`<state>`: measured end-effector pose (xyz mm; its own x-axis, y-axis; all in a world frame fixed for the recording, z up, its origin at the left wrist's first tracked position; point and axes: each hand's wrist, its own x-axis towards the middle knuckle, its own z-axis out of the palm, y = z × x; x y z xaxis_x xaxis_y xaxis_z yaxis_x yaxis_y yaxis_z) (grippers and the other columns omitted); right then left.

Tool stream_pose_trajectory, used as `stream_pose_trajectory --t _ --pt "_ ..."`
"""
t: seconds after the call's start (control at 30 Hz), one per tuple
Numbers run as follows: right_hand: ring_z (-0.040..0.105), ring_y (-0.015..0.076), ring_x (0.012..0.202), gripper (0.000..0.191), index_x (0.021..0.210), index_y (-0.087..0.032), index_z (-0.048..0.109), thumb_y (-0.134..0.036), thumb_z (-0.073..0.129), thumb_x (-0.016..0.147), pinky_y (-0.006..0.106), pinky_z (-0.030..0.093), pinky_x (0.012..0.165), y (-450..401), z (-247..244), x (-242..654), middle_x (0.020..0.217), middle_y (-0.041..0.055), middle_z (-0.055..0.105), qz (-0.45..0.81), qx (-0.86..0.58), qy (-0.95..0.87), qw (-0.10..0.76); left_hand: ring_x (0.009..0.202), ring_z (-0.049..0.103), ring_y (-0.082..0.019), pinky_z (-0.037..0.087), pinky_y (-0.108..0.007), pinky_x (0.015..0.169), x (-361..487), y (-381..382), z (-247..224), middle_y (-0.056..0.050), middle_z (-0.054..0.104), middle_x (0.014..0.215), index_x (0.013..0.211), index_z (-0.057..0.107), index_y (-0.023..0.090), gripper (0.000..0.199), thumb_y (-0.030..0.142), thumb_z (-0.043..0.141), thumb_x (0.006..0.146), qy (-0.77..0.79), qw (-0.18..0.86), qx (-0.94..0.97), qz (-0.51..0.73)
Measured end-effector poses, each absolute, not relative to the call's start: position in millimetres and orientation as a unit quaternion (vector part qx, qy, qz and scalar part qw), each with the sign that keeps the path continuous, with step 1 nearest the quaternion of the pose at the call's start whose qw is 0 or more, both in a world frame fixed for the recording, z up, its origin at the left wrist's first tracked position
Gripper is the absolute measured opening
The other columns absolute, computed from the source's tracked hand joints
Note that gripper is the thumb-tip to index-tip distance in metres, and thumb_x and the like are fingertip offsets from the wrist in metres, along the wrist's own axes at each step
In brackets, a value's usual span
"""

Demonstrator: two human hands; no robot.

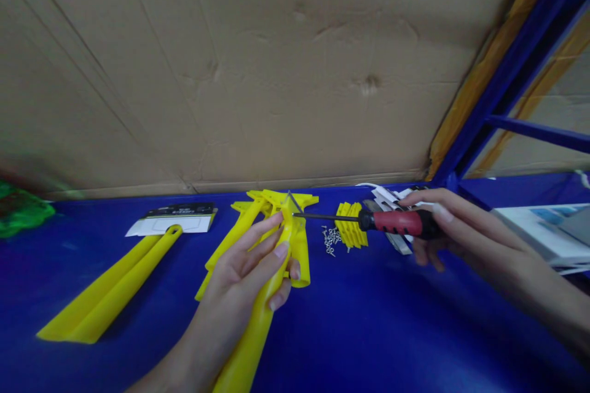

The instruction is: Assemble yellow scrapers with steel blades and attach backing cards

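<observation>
My left hand [244,270] is closed around a long yellow plastic handle [253,331], which slants up from the bottom edge. At the handle's upper end sits a thin, greyish, angular piece, too small to make out clearly. My right hand [479,233] grips the back end of a screwdriver [399,222] with a red and black grip. Its shaft points left, lying level, and the tip meets the head of the yellow handle. Behind my left hand lies a pile of similar yellow handles [230,233], partly covered by my fingers.
Small loose screws [330,239] and a row of small yellow parts [352,225] lie mid-table. White and grey flat strips [391,215] are behind the screwdriver. Leftward, two yellow handles [124,285] lie by printed cards [173,220]. A cardboard wall [276,73] and blue frame [498,73] stand behind.
</observation>
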<state>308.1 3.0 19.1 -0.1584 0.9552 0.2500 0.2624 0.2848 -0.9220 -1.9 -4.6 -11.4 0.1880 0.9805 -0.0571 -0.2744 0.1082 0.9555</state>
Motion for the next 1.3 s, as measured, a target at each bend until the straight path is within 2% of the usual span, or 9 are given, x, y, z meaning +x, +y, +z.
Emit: stream_pose_trajectory --t 0.1,0.2,0.33,0.5,0.6,0.73,0.93,1.17,1.3 --pt "0.072 0.0170 0.070 0.031 0.123 -0.036 0.068 -0.042 0.075 0.094 0.025 0.060 0.066 1 21 311 0.088 -0.0002 0.077 0.380 -0.437 -0.664 0.473 0.043 0.052 -0.007 0.042 -0.023 0.047 -3 -4 -12 -0.005 0.074 0.074 0.147 0.057 0.020 0.068 0.034 0.086 0.087 0.406 0.624 0.437 0.505" --pt "0.066 0.0161 0.056 0.019 0.110 -0.031 0.070 -0.044 0.071 0.096 0.025 0.057 0.055 1 23 308 0.070 -0.0019 0.070 0.348 -0.431 -0.670 0.495 0.043 0.052 -0.008 0.042 -0.023 0.047 -1 -4 -14 -0.004 0.073 0.074 0.146 0.058 0.020 0.066 0.035 0.085 0.088 0.407 0.628 0.438 0.498" --pt "0.057 0.0149 0.037 0.036 0.099 -0.026 0.069 -0.060 0.058 0.100 0.026 0.046 0.036 3 22 305 0.059 -0.0028 0.065 0.347 -0.471 -0.660 0.472 0.043 0.052 -0.008 0.041 -0.022 0.046 0 -5 -14 -0.004 0.072 0.072 0.145 0.057 0.018 0.067 0.038 0.085 0.087 0.400 0.634 0.444 0.490" --pt "0.074 0.0231 0.077 0.037 0.122 -0.033 0.070 -0.048 0.078 0.089 0.033 0.061 0.067 0 22 310 0.092 0.0035 0.078 0.376 -0.460 -0.666 0.452 0.043 0.047 -0.004 0.039 -0.020 0.047 -1 -5 -8 -0.004 0.073 0.078 0.141 0.060 0.019 0.066 0.031 0.089 0.083 0.425 0.612 0.404 0.531" --pt "0.069 0.0191 0.066 0.021 0.105 -0.031 0.071 -0.046 0.076 0.092 0.029 0.059 0.064 -1 26 304 0.076 0.0002 0.073 0.370 -0.440 -0.667 0.475 0.043 0.049 -0.006 0.037 -0.020 0.046 2 -6 -5 -0.004 0.073 0.074 0.143 0.059 0.018 0.067 0.032 0.088 0.083 0.414 0.620 0.415 0.522" --pt "0.058 0.0161 0.043 0.032 0.096 -0.027 0.067 -0.058 0.060 0.100 0.027 0.050 0.042 2 25 299 0.061 -0.0020 0.066 0.377 -0.460 -0.651 0.472 0.041 0.045 -0.005 0.036 -0.020 0.044 6 -7 -3 -0.003 0.072 0.070 0.138 0.061 0.015 0.070 0.036 0.092 0.078 0.397 0.625 0.421 0.524" --pt "0.074 0.0223 0.076 0.043 0.120 -0.032 0.068 -0.047 0.084 0.083 0.031 0.061 0.066 0 21 311 0.098 0.0038 0.078 0.363 -0.466 -0.654 0.473 0.042 0.047 -0.006 0.036 -0.021 0.045 3 -6 -8 -0.004 0.073 0.072 0.143 0.059 0.017 0.071 0.035 0.090 0.081 0.410 0.622 0.429 0.511" --pt "0.061 0.0158 0.041 0.029 0.100 -0.027 0.066 -0.055 0.061 0.100 0.026 0.051 0.043 3 25 300 0.061 -0.0027 0.067 0.382 -0.448 -0.664 0.460 0.041 0.044 -0.006 0.032 -0.020 0.043 12 -6 -2 -0.004 0.072 0.066 0.139 0.058 0.011 0.082 0.037 0.095 0.071 0.403 0.623 0.401 0.537" --pt "0.069 0.0183 0.062 0.029 0.113 -0.030 0.070 -0.053 0.068 0.096 0.027 0.057 0.057 2 20 306 0.077 0.0014 0.073 0.387 -0.448 -0.659 0.464 0.041 0.042 -0.005 0.034 -0.020 0.043 10 -6 3 -0.004 0.072 0.066 0.148 0.050 0.009 0.093 0.038 0.095 0.072 0.405 0.626 0.405 0.529"
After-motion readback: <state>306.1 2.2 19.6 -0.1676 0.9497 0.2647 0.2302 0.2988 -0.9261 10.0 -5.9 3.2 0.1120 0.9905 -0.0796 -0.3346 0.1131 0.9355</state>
